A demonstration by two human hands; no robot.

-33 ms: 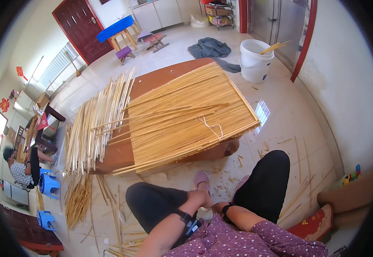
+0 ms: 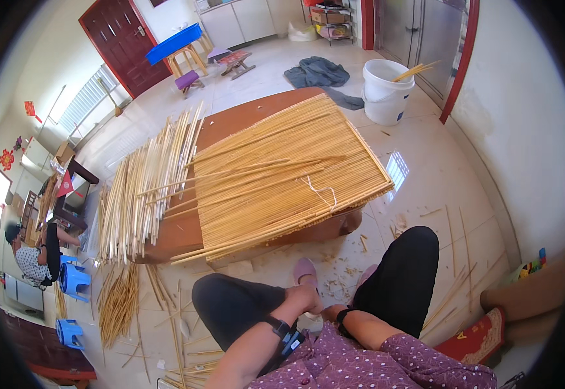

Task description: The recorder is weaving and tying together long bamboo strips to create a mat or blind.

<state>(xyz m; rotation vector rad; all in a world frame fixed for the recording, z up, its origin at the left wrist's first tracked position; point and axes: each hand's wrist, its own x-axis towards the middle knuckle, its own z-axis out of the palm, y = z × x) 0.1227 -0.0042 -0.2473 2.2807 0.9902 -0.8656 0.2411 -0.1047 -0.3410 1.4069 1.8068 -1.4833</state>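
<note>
My left hand (image 2: 306, 299) and my right hand (image 2: 331, 314) rest close together between my knees, well short of the table. Their fingers are too small and hidden to make out, and no held thing shows. Ahead of them, a mat of tightly joined straw-coloured stalks (image 2: 282, 194) lies on a brown table (image 2: 256, 113). Several loose stalks (image 2: 243, 171) lie slantwise across the mat. A looped white string (image 2: 321, 189) rests near its front right part. Left of the mat, a spread of paler cut stalks (image 2: 146, 191) reaches over the table's left edge.
A white bucket (image 2: 386, 97) holding a few stalks stands at the far right, near a dark cloth (image 2: 317, 72). More stalks (image 2: 119, 305) and scraps litter the floor. Blue stools (image 2: 73, 279) stand at left, where another person (image 2: 35, 262) sits.
</note>
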